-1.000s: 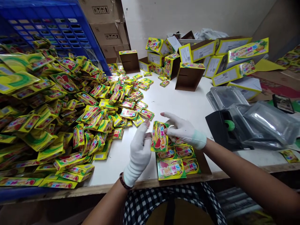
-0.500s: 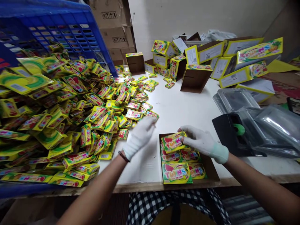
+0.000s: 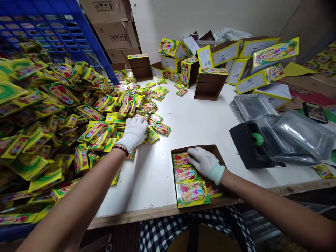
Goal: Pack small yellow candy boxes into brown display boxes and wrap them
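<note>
1. Left hand (image 3: 134, 132): fingers bend over the pile (image 3: 96, 131); fingertips hidden, so I cannot tell whether they pinch anything.
2. Right hand (image 3: 203, 161): fingers close together inside the tray (image 3: 217, 154), over the far pack's (image 3: 181, 160) right end.
3. Near pack (image 3: 193, 193): below those fingers, apart.

Yellow-and-green packets (image 3: 94, 131) with red prints cover the frame's left, below a blue crate (image 3: 44, 6) at upper left. The left hand (image 3: 134, 133) and right hand (image 3: 205, 162) wear white; black-and-white checked cloth (image 3: 157, 231) shows bottom centre.
</note>
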Motion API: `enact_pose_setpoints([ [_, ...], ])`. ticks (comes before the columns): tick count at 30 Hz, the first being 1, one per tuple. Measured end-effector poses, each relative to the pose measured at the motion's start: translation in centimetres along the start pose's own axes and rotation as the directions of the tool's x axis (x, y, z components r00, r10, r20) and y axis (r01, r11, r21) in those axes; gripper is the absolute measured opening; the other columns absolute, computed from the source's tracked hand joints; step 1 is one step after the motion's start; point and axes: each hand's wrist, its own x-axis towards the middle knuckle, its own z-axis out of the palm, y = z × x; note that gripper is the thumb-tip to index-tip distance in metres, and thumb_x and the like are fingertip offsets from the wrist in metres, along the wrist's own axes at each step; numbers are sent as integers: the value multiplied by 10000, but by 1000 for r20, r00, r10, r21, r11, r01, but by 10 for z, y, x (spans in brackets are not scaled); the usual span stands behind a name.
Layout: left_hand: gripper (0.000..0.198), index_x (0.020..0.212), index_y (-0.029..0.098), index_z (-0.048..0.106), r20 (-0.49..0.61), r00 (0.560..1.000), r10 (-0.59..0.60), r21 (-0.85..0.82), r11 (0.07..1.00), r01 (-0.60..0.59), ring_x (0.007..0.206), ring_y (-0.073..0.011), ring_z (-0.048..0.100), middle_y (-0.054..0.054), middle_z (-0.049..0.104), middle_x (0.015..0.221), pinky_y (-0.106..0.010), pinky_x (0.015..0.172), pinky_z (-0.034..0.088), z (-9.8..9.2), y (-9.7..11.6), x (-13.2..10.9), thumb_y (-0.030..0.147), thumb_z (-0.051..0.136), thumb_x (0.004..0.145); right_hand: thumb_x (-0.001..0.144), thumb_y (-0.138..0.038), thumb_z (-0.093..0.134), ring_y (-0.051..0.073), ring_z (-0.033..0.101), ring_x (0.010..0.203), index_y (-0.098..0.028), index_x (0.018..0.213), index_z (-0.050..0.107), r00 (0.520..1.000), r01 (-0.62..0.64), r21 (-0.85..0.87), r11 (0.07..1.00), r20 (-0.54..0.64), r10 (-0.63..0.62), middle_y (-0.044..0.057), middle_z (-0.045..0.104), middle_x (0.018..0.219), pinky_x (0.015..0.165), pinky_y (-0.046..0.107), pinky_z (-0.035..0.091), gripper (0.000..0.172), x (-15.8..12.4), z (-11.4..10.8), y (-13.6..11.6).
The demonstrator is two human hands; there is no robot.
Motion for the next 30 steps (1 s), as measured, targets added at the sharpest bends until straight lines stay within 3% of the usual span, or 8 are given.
enact_pose_setpoints([
  [3,278,1040,125,636,-32,998,-50,-35,998,49,1027,-353,569,-195,631,1084,-468,839,406,-5,3,-10,269,538,824,995,-270,432,252,559,956,-215,1260,596,995,99,-290,952,45,-90,133,604,1148,752,337,407,316,0,0,-7],
  [6,284,1060,160,613,-128,967,-219,-429,891,145,932,-272,605,-126,660,1017,-411,829,457,-6,13,-27,335,544,847,993,-209,410,266,537,968,-235,1316,574,956,278,-359,891,195,-219,133,593,1168,763,357,418,364,6,0,-12],
  [9,496,1206,178,546,-17,910,-413,-920,362,147,893,-212,628,-71,666,1026,-359,806,516,-8,33,-48,370,661,764,952,-146,443,287,531,996,-224,1266,621,904,380,-334,862,330,-271,146,586,1179,794,388,440,369,14,-2,-13],
  [12,690,1313,192,458,255,893,-371,-960,-206,189,872,-194,655,-76,655,1097,-357,744,559,-13,57,-66,367,739,707,918,-123,469,288,552,997,-222,1191,675,888,381,-240,893,365,-281,151,600,1167,806,410,462,356,19,-9,-10],
  [15,621,1287,211,449,297,906,-302,-889,-435,146,913,-197,670,-96,636,1180,-383,763,580,-22,81,-78,357,727,752,948,-189,464,237,599,990,-217,1189,672,937,279,88,956,192,-291,106,656,1111,860,381,485,320,21,-20,-11],
  [21,453,1233,222,510,-59,966,-251,-998,-20,-67,1004,-185,641,-82,628,1176,-342,890,541,-41,130,-91,221,663,807,883,-336,597,201,659,954,-204,1360,537,957,247,458,854,-255,-140,92,654,1247,917,387,520,499,23,-56,-24],
  [25,433,1301,189,474,-138,962,-237,-969,234,-81,942,-187,646,-90,650,1080,-350,879,527,-31,117,-73,273,556,884,848,-279,575,204,678,977,-246,1392,516,986,159,561,812,-131,-103,69,675,1206,905,386,548,548,10,-71,-20],
  [30,582,1301,135,527,-84,976,-202,-462,876,142,1206,-355,520,-191,558,1259,-487,1016,406,14,46,-26,421,616,802,897,-349,442,155,636,553,-217,1449,356,937,-348,713,609,287,200,-20,649,748,572,330,559,574,-21,-40,-12],
])
